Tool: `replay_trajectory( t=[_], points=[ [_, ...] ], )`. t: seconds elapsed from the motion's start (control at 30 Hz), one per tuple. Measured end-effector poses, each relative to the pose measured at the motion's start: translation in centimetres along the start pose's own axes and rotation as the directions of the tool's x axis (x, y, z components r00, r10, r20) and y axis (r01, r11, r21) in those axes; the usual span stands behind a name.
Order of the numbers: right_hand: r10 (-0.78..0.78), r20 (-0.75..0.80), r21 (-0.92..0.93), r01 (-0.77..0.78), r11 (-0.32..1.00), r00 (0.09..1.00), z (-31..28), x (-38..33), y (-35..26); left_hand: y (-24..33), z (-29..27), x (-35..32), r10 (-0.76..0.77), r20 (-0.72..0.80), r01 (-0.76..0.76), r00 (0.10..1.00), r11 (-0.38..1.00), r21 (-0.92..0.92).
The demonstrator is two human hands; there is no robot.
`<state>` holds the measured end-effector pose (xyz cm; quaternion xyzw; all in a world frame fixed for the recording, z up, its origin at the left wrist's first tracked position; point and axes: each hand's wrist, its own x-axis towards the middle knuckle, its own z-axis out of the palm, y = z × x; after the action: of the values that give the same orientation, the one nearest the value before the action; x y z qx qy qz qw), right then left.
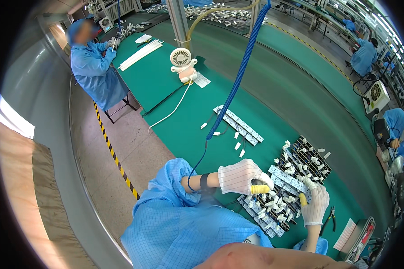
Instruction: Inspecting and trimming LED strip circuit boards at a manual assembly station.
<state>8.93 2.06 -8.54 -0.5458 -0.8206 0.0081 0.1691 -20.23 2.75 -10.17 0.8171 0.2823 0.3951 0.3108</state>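
Both hands wear white striped gloves with yellow covers on the thumbs. My left hand is at the left side of a pile of circuit board strips, its fingers curled toward the thumb. Whatever lies between its fingertips is too small to make out. My right hand grips the right end of a pale circuit board strip between fingers and thumb. That strip rests on top of the pile, among white connectors on short leads. More dark-edged strips lie side by side just beyond it.
Farther left on the green mat lie two pale strips with loose connectors. Black-handled pliers and a grey box are at the right. A blue coiled cord runs to my left wrist. Beyond stand a small fan and a seated co-worker.
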Motion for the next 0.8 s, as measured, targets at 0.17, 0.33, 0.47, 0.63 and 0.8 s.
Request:
replay_trajectory(
  t=[0.17,0.33,0.47,0.63,0.8],
  points=[
    [-0.028,-0.075,-0.037,0.025,0.999,0.997,0.2,0.0,0.1,0.3,-0.2,0.0,-0.051,0.050,0.053,0.997,0.997,-0.046],
    [-0.064,-0.109,-0.083,0.055,0.995,0.992,-0.1,-0.1,-0.5,-0.3,-2.2,0.4,-0.250,-0.088,0.260,0.964,0.954,0.146],
    [-0.036,-0.128,-0.064,0.028,0.998,0.991,-0.3,-0.5,-0.9,-4.8,-7.7,1.0,-0.355,-0.502,0.543,0.788,0.785,0.298],
    [-0.042,-0.150,-0.056,0.034,0.998,0.988,-0.5,-0.4,-0.9,-5.5,-8.2,-0.1,-0.273,-0.546,0.596,0.792,0.540,0.595],
    [-0.088,-0.208,-0.044,0.081,0.996,0.974,-0.2,-0.1,-0.7,-4.9,-7.2,0.6,-0.245,-0.656,0.700,0.714,0.263,0.664]
  ],
)
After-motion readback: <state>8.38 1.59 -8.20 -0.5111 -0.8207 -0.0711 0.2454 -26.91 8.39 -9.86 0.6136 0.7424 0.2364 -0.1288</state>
